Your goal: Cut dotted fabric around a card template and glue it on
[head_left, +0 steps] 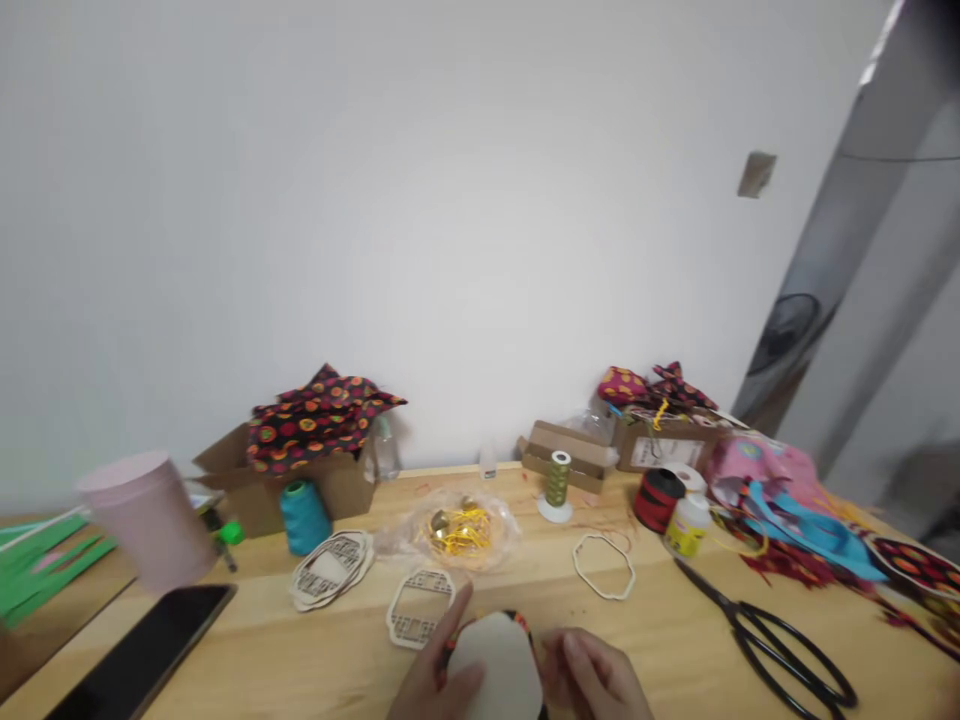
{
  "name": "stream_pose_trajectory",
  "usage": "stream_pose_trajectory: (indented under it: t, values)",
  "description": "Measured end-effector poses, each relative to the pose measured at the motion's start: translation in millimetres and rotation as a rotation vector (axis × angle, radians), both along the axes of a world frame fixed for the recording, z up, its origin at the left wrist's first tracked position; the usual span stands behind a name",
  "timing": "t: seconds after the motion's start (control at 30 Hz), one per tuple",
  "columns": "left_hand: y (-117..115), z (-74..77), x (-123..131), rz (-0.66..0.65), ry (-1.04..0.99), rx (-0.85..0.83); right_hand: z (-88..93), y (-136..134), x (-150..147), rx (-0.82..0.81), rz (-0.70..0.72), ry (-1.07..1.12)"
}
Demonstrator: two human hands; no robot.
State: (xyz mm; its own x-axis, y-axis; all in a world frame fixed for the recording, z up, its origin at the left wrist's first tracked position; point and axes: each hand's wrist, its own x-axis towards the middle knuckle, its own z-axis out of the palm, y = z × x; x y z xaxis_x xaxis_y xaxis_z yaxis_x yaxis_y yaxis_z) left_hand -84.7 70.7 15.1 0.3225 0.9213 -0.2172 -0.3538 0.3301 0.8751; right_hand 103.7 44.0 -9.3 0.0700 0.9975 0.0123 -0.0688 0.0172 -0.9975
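Observation:
Low in the middle, my left hand [442,675] holds a pale rounded-corner panel [499,665], its thumb across the face and its forefinger along the left side. Dark fabric with orange and red spots shows round the panel's edge. At the panel's right side is my right hand [596,680], its fingers curled and pressed together; what they pinch, if anything, is too blurred to make out. Just beyond my left hand lies a cut-out lattice frame [420,608]. A thin pale outline ring [604,567] rests further right.
Black scissors [765,640] lie at right, near a glue bottle [688,525] and a red-black spool [658,500]. Behind are a green thread spool [557,480] and a plastic bag of yellow cords [461,530]. Leftward stand a teal thread cone [305,518], a pink canister [150,520] and a phone [146,650].

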Motion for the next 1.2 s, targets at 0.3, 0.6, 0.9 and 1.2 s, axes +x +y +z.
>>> stream_pose_trajectory:
  t: [0.3,0.6,0.9,1.2]
  values:
    - [46,3.2,66,-0.281,-0.012,0.127,-3.6,14,10,0.122,-0.141,0.379]
    - [42,-5.5,65,-0.218,0.007,0.091,-19.6,13,10,0.145,-0.195,0.377]
    - [43,16.3,50,-0.428,-0.245,-0.034,-17.7,12,12,0.134,-0.351,0.451]
    - [45,4.0,52,-0.385,-0.085,0.096,-17.0,9,16,0.185,-0.284,0.382]
